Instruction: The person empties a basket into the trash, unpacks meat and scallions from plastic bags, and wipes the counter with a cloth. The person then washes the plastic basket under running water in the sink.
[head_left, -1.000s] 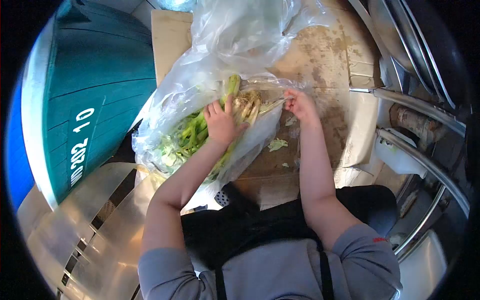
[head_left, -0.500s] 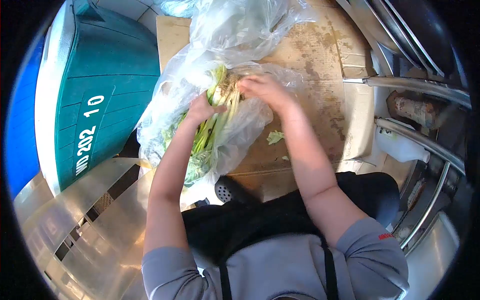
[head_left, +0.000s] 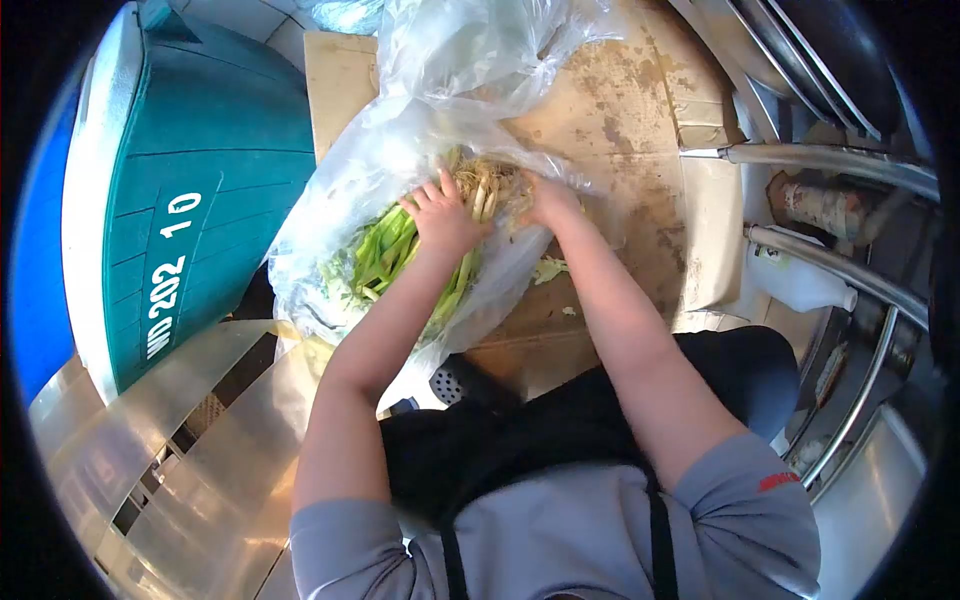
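A bunch of green onions (head_left: pixel 385 250) lies in a clear plastic bag (head_left: pixel 310 235), with pale stems and stringy brown roots at the upper right and green leaves toward the lower left. My left hand (head_left: pixel 445 218) rests on top of the stems, its fingers spread. At the root end is my right hand (head_left: pixel 553 203), thumb and fingers apart and curved against the roots and the bag's right side. Some of its fingertips are hard to make out among roots and plastic.
Flattened cardboard (head_left: pixel 630 200) lies under the bag, with a leaf scrap (head_left: pixel 548 269) on it. A green bin (head_left: pixel 210 190) stands left, above metal slats (head_left: pixel 220 440). A metal rack (head_left: pixel 840 165) and a white jug (head_left: pixel 800 280) are on the right.
My left hand has moved right and from beside the stems to lying over them. The right hand has shifted right and slightly down to the root ends. The bag's opening lies differently around the bunch.
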